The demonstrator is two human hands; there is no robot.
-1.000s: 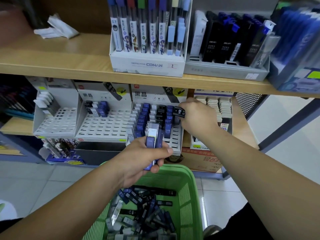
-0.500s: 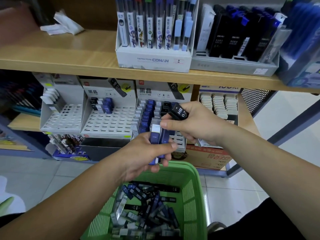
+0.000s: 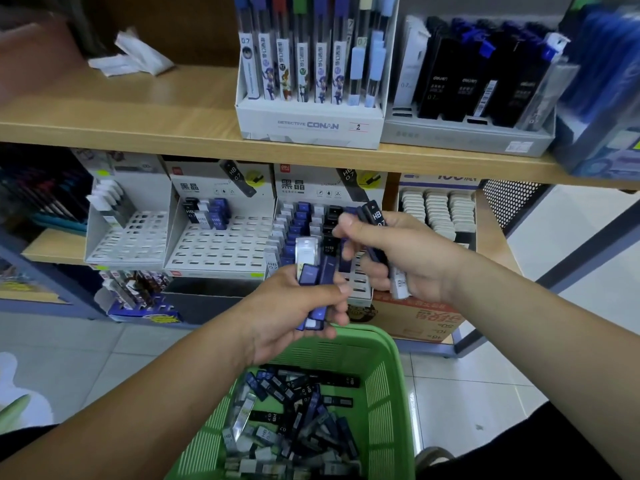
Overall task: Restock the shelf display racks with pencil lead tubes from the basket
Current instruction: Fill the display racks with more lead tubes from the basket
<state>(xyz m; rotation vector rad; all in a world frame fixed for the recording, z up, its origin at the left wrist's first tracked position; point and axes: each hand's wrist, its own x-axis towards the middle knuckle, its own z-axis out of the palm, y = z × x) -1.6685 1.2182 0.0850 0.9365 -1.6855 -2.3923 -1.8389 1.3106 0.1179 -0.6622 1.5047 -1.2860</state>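
Drawn back from the right-hand rack (image 3: 304, 188) since a second ago, the right hand (image 3: 408, 261) is now brought in just beside the left hand (image 3: 294, 317), above the green basket (image 3: 393, 368). A dark tube (image 3: 376, 220) marked HB 0.7 is gripped in its curled fingers, top end tilted toward the rack, and a paler tube (image 3: 398, 284) is seen poking out below the palm. A bundle of blue lead tubes (image 3: 313, 278) is clutched upright in the left hand, fingers wrapped round it, one clear-capped tube standing tallest. Below, loose lead tubes (image 3: 298, 410) are heaped in a jumble in the basket. Behind the hands, three racks are lined side by side: the right-hand rack is largely filled with blue, black and white tubes, the middle rack (image 3: 225, 244) is left with a small cluster at its top left, the far-left rack (image 3: 128, 233) with a few white ones. A box of white erasers (image 3: 436, 209) is set further right. On the upper shelf (image 3: 138, 109), a Detective Conan box (image 3: 311, 124) and a grey tray (image 3: 467, 135) of black tubes are stood side by side.
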